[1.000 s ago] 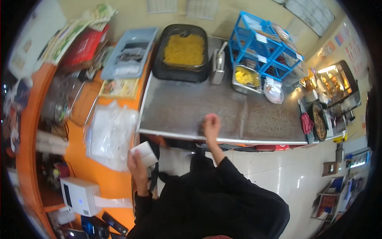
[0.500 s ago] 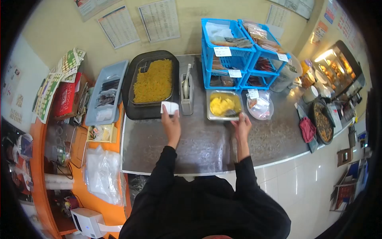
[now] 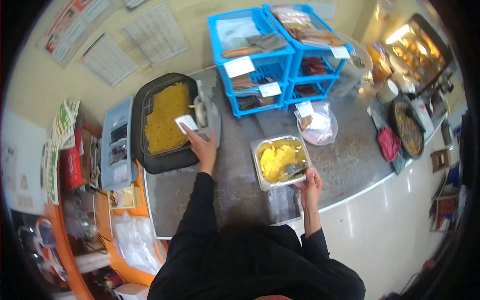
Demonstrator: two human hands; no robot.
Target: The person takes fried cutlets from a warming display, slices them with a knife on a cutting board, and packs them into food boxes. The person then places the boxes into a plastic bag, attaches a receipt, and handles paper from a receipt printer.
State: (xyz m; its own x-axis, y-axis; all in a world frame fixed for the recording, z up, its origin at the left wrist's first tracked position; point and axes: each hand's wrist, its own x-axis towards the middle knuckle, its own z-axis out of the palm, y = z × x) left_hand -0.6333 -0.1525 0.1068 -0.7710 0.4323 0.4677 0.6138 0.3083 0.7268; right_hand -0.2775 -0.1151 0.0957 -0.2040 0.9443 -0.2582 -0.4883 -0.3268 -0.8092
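Note:
My left hand (image 3: 204, 150) is closed on a small white card or paper (image 3: 186, 123), beside the right edge of the black tray (image 3: 175, 165) of yellow grated food (image 3: 166, 117). A narrow metal holder (image 3: 212, 120) stands right by that hand. My right hand (image 3: 311, 187) grips the lower right corner of a square metal container (image 3: 270, 186) holding yellow food (image 3: 276, 160) and a dark utensil (image 3: 294, 170).
Blue stacked baskets (image 3: 260, 65) with packets stand at the back of the metal counter (image 3: 240, 165). A bagged bowl (image 3: 320, 130), a red cloth (image 3: 388, 145) and a dark pan (image 3: 407, 127) are rightward. A blue tray (image 3: 116, 172) and plastic bags (image 3: 134, 240) lie left.
My right hand has drawn the metal container toward my body, away from the blue baskets. My left hand has stayed on the white piece, now beside the metal holder. The view has shifted.

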